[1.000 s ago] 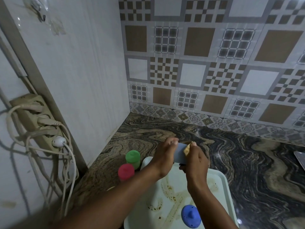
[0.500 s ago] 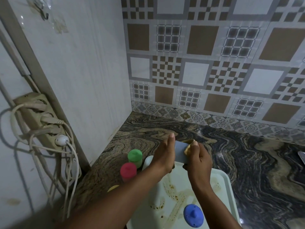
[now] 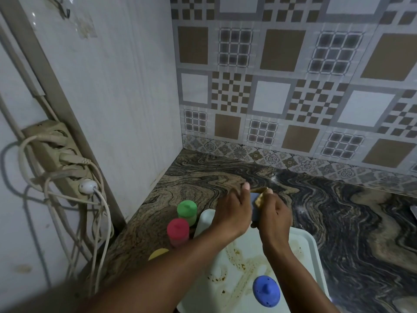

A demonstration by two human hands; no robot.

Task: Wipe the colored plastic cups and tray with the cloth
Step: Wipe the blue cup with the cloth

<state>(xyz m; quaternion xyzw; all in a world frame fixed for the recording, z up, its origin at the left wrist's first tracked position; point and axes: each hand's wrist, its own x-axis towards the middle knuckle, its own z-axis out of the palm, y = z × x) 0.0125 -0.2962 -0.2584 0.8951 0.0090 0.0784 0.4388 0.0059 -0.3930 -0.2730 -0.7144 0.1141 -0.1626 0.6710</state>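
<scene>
L hand (image 3: 232, 213) is gripping a pale blue cup (image 3: 254, 210) over the tray's far edge while R hand (image 3: 274, 216) is pinching the cloth (image 3: 260, 198) against it; risk: wet-grip slip is dropping the cup onto the stained tray (image 3: 304, 238) or toppling the red cup (image 3: 178, 231) & green cup (image 3: 186, 211) on the desk (image 3: 338, 211) alongside.

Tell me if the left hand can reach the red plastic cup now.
Probably not yet: the left hand grips a blue plastic cup, though nothing blocks the red plastic cup.
</scene>
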